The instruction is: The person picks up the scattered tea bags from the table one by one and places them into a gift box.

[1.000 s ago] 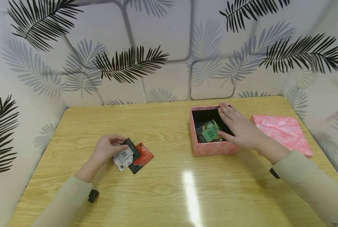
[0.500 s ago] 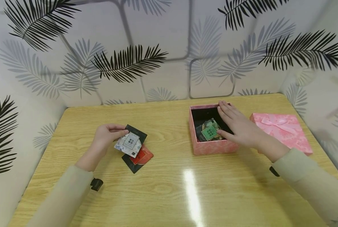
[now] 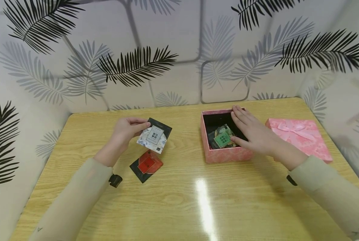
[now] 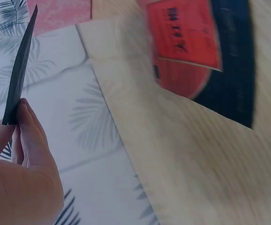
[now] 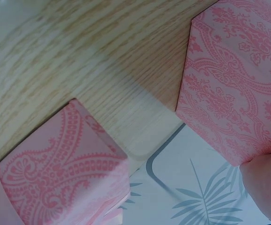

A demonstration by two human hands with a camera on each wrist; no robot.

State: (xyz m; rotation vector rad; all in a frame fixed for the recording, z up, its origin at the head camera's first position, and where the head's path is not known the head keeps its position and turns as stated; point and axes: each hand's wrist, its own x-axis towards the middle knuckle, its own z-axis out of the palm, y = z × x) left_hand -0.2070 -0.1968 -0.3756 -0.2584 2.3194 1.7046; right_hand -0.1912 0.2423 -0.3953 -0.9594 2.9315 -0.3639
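My left hand (image 3: 123,132) pinches a flat packet (image 3: 154,135), white floral in front with a black corner behind, above the table. In the left wrist view that packet (image 4: 21,70) is seen edge-on between thumb and fingers. Just below it a red-and-black packet (image 3: 146,164) lies flat on the wood. With extended fingers, my right hand (image 3: 256,138) rests over the right rim of an open pink patterned box (image 3: 227,155). Inside the box lie a green-labelled packet (image 3: 222,139) and darker ones, partly hidden. The right wrist view shows the box's outer side (image 5: 233,79).
A pink box lid with a bow (image 3: 299,136) lies to the right of the box, behind my right forearm. The wooden table (image 3: 173,207) ends at a leaf-patterned wall (image 3: 170,80). Bright light reflects off the tabletop in front of the box.
My left hand has lifted the white-and-black packet off the red one and carried it up and to the right. The right hand stays in place on the box.
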